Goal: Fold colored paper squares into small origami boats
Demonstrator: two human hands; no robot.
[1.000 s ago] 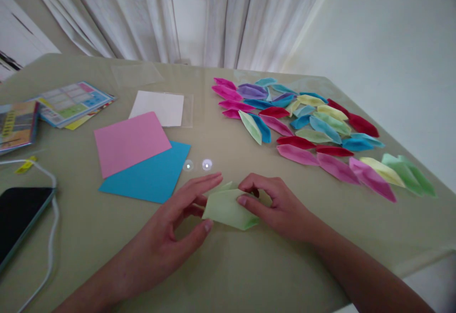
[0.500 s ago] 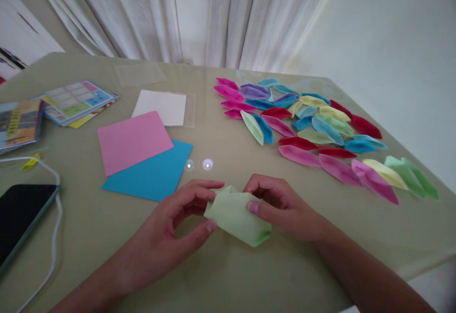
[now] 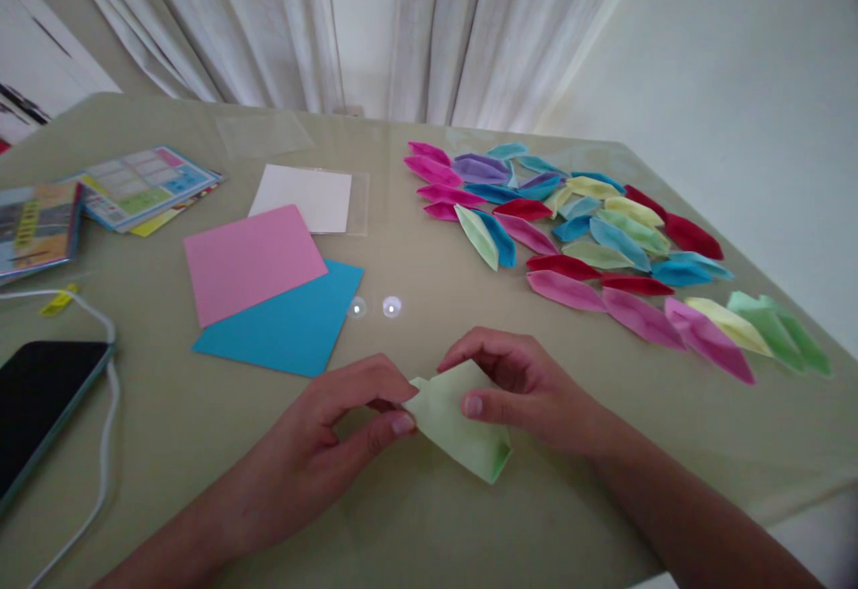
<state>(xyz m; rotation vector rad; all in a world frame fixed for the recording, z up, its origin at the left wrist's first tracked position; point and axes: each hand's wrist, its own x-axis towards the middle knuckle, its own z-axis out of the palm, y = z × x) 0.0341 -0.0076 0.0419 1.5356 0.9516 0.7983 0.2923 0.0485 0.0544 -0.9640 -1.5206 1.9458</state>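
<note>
A partly folded piece of pale green paper [image 3: 456, 419] is held between my two hands, just above the table near its front. My left hand [image 3: 362, 419] pinches its left corner between thumb and fingers. On the other side my right hand [image 3: 519, 388] grips the paper, thumb on the near face and fingers behind it, partly hidden. The paper's lower right corner shows a small open fold. Beyond my left hand lie a blue paper sheet [image 3: 288, 325] and a pink paper sheet [image 3: 251, 258] overlapping it.
Several folded paper boat-like pieces [image 3: 569, 280] in many colours spread over the right side. White paper [image 3: 301, 196] lies in a clear sleeve. At left are booklets [image 3: 33, 224], a phone [image 3: 50, 401] and a white cable [image 3: 107, 446]. Curtains [image 3: 268, 26] hang behind the table [image 3: 395, 517].
My left fingers have closed on the paper's left corner, which now looks narrower and more pointed. The paper has tilted, its lower right corner dropping slightly. My right hand stays nearly in place.
</note>
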